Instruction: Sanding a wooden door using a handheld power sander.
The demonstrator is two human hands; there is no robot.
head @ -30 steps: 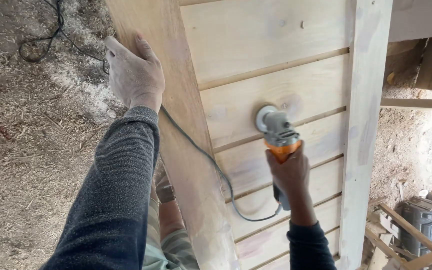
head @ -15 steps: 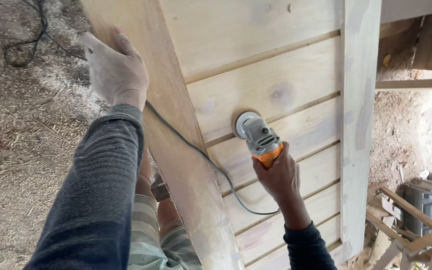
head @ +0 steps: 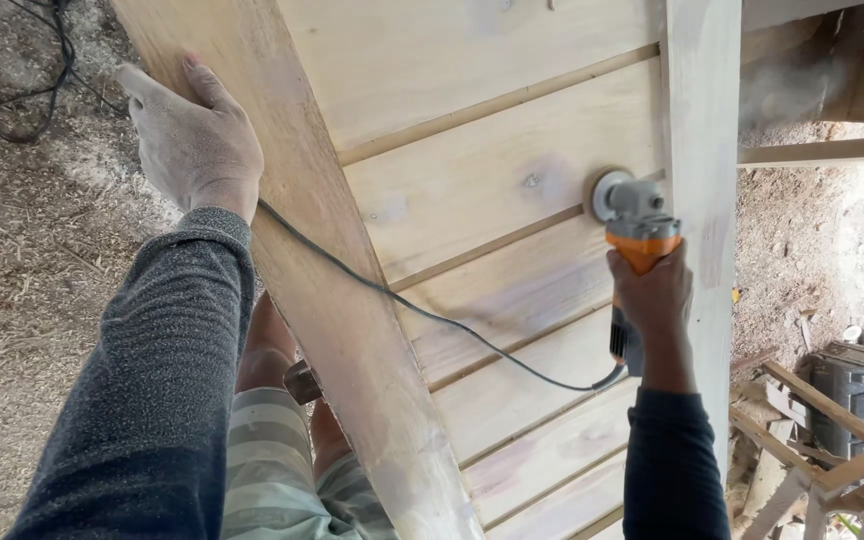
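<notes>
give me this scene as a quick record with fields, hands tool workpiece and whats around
left hand: left hand, dusty, gripping the edge of the side board
right hand: right hand wrapped around the orange grinder
tool contact: sanding disc pressed on a pale wooden slat, close to the right-hand board
cord: black cable runs from the tool's rear across the slats toward the left arm
workpiece: slatted wooden panel with gaps between boards
ground: sawdust-covered floor
lower right: dark container among wood scraps

sawdust-strewn dirt floor (head: 22,260), daylight, wooden scraps (head: 802,420)
</notes>
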